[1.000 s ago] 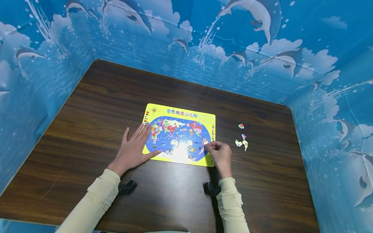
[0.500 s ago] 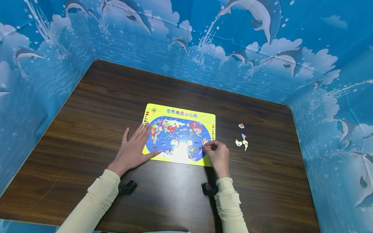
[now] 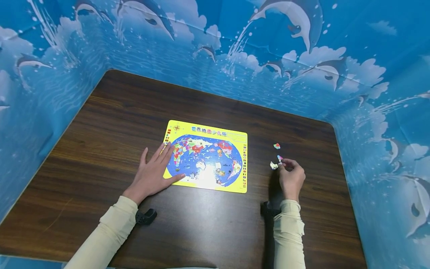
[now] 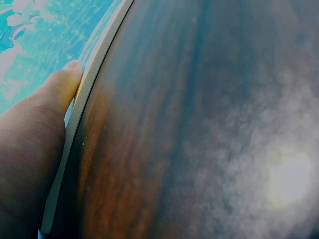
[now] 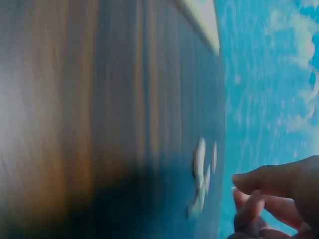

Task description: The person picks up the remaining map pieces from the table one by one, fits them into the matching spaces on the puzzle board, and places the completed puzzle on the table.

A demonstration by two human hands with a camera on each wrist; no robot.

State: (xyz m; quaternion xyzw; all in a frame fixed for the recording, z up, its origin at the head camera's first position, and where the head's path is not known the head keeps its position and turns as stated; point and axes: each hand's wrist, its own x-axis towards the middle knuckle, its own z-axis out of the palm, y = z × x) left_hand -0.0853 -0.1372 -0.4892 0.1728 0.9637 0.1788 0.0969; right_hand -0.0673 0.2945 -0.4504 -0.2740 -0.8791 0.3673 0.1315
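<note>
The yellow-bordered world map board [image 3: 205,186] lies on the table. My left hand [image 3: 149,177] rests spread over its left edge, fingers and thumb reaching onto it; its thumb [image 4: 55,89] shows in the left wrist view. To the right of the board my right hand [image 3: 292,179] is at the loose pieces, fingertips beside a pink-purple piece [image 3: 279,158] and a whitish piece [image 3: 273,165]. A red-green piece [image 3: 277,146] lies farther back. In the right wrist view, the right hand [image 5: 279,199] has bent fingers above the blurred pieces [image 5: 200,159], with nothing visibly pinched.
The brown table [image 3: 134,108] has rounded back corners. A blue curtain with dolphins [image 3: 201,71] stands around its back and sides. Dark bands [image 3: 146,216] sit at both wrists. Light glares off the board's lower middle.
My right hand has left the board's right side and moved right to the loose pieces, covering part of them. The map's right side is now uncovered. My left hand has stayed put.
</note>
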